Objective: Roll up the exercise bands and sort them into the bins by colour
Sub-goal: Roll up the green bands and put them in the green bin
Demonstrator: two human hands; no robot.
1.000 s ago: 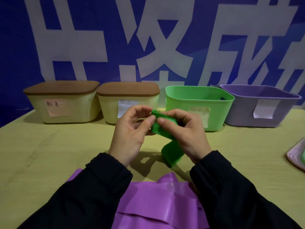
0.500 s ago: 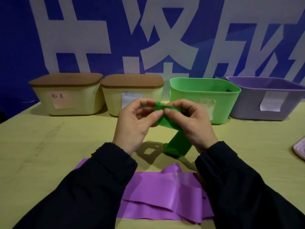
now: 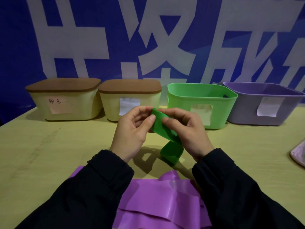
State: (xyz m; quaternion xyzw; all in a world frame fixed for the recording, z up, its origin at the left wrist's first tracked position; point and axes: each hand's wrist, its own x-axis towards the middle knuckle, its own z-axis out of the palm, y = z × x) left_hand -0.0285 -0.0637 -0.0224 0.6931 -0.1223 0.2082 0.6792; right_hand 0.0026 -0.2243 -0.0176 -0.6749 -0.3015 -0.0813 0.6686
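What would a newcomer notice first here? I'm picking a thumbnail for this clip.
Both hands, left hand and right hand, pinch a green band mid-table, its tail hanging toward the tabletop. A purple band lies spread beneath the sleeves, and four bins line the back, the green bin just behind the hands.

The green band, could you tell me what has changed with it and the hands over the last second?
Little has changed. Both the left hand and right hand keep pinching the green band, and its hanging tail looks slightly shorter as they roll it. Nothing was let go. The purple band on the table and the four bins behind lie as before; the camera shifted a little.
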